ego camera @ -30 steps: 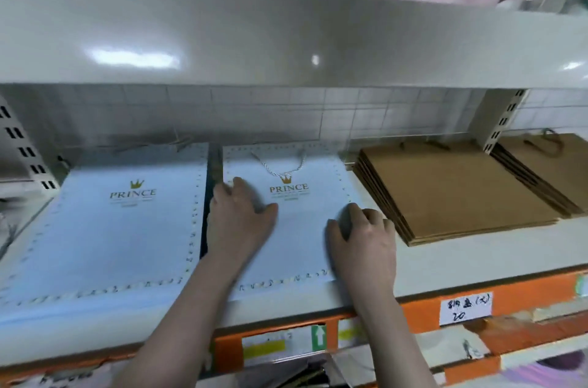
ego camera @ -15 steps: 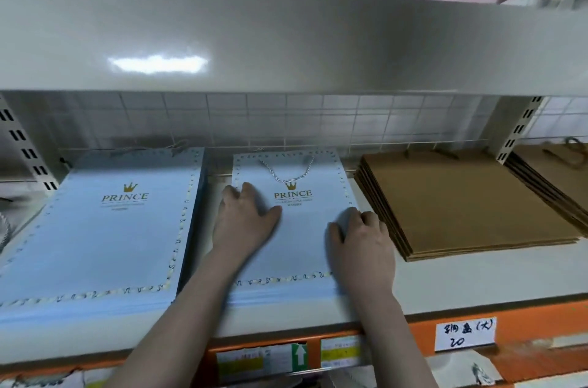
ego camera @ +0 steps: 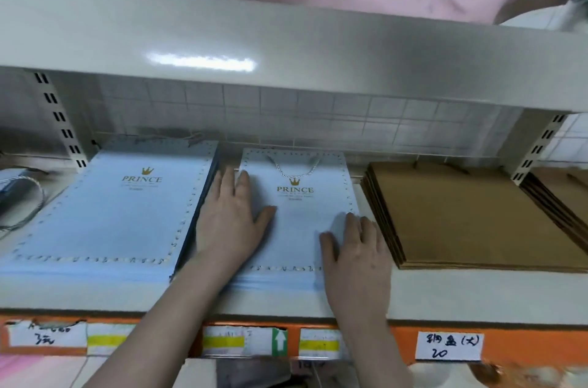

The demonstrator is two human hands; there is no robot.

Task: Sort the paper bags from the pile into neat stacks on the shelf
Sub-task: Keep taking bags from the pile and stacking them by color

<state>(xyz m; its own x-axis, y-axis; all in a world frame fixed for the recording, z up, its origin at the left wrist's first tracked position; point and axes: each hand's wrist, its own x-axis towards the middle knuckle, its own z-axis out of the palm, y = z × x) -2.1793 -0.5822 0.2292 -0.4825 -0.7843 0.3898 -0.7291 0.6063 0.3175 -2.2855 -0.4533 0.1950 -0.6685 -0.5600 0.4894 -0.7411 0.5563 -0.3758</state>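
Both my flat, spread left hand (ego camera: 230,222) and right hand (ego camera: 358,252) press the small pale-blue PRINCE paper-bag stack (ego camera: 299,212); I'd nudge edges flush, gently.

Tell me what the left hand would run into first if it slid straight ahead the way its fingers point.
Probably the tiled back wall. The left hand lies flat on the smaller blue bag stack, fingers pointing toward the back; depth is unclear.

A pale upper shelf board (ego camera: 286,47) spans the frame's top half, with a glare streak (ego camera: 202,62) left of center. Behind it runs a white tiled wall (ego camera: 318,114). Slotted uprights (ego camera: 60,120) stand at left and right. An orange rail (ego camera: 521,343) with paper labels (ego camera: 448,345) crosses the bottom.
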